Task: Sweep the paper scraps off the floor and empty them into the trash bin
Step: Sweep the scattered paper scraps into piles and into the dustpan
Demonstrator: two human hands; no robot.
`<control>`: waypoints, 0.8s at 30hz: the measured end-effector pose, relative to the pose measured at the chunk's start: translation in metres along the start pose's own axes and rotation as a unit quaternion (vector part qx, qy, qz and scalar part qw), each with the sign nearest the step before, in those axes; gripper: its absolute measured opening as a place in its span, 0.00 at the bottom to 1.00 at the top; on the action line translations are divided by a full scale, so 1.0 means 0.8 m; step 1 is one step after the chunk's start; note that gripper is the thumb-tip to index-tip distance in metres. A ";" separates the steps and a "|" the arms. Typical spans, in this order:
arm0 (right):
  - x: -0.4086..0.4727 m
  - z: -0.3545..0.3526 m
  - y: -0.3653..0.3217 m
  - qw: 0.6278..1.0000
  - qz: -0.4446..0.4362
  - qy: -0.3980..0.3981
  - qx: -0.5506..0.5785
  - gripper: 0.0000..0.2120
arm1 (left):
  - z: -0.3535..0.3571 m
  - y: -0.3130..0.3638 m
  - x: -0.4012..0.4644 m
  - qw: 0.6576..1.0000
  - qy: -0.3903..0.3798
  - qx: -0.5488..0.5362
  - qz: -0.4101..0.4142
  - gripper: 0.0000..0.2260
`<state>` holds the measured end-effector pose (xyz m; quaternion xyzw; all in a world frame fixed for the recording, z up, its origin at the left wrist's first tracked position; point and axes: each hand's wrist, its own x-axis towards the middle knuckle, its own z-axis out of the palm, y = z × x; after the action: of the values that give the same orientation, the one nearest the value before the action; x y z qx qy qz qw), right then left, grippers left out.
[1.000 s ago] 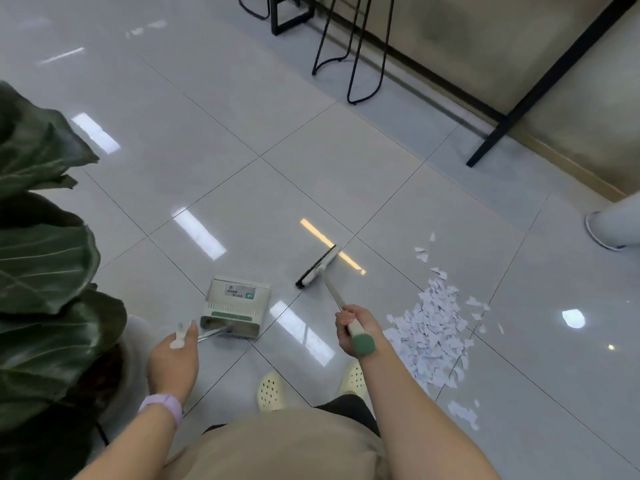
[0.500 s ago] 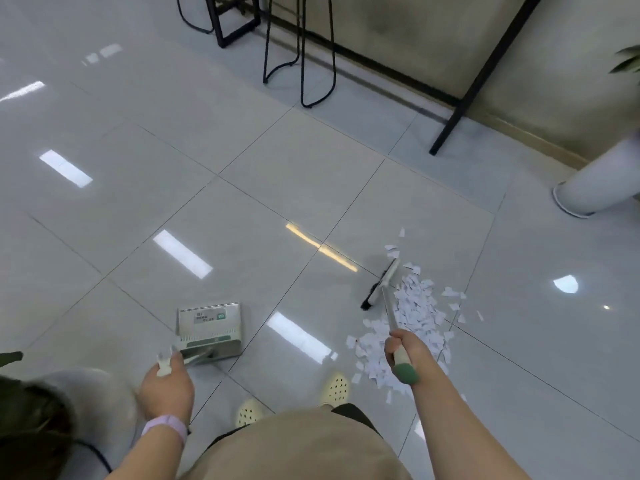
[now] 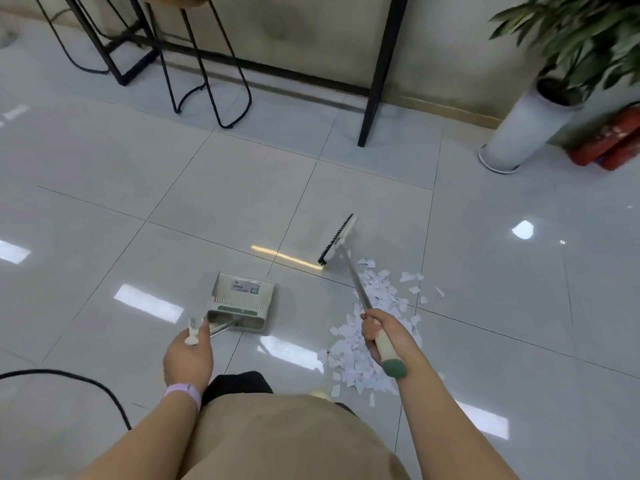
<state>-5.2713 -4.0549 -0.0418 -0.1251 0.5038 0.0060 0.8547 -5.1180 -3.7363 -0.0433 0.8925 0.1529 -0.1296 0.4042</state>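
Note:
White paper scraps [image 3: 372, 327] lie in a loose pile on the glossy grey tile floor, just in front of my right side. My right hand [image 3: 375, 332] grips the cream, green-capped handle of a broom; its brush head [image 3: 337, 239] rests on the floor beyond the far edge of the pile. My left hand [image 3: 188, 355] holds the metal handle of a cream dustpan [image 3: 242, 303], which sits flat on the floor to the left of the scraps. No trash bin shows in view.
Black stool legs [image 3: 207, 74] and a black table leg [image 3: 379, 74] stand along the far wall. A white planter [image 3: 523, 129] with a green plant is at the far right, red fire extinguishers [image 3: 609, 147] beside it. A black cable [image 3: 86, 386] curves across the floor at lower left.
The view has swung right, away from the leafy plant. The broom head went into the pile, then moved out past its far edge. Scraps have spread toward me.

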 end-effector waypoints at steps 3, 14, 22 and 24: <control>0.016 0.041 -0.017 0.999 0.002 -0.030 0.032 0.05 | 0.021 0.036 0.021 0.999 -0.032 -0.003 0.032 0.21; 0.144 0.225 -0.053 0.994 -0.009 -0.042 0.101 0.09 | 0.066 0.156 0.190 0.989 -0.115 -0.020 0.095 0.16; 0.251 0.296 -0.089 0.977 -0.021 -0.002 0.211 0.05 | 0.061 0.224 0.354 0.974 -0.168 0.051 0.143 0.15; 0.257 0.267 -0.095 0.971 -0.005 0.033 0.238 0.04 | 0.064 0.232 0.380 0.969 -0.183 0.077 0.150 0.16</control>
<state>-4.9761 -4.1052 -0.1049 0.0796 0.5181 -0.1229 0.8427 -4.7737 -3.8404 -0.0576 0.8947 -0.0699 -0.2398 0.3704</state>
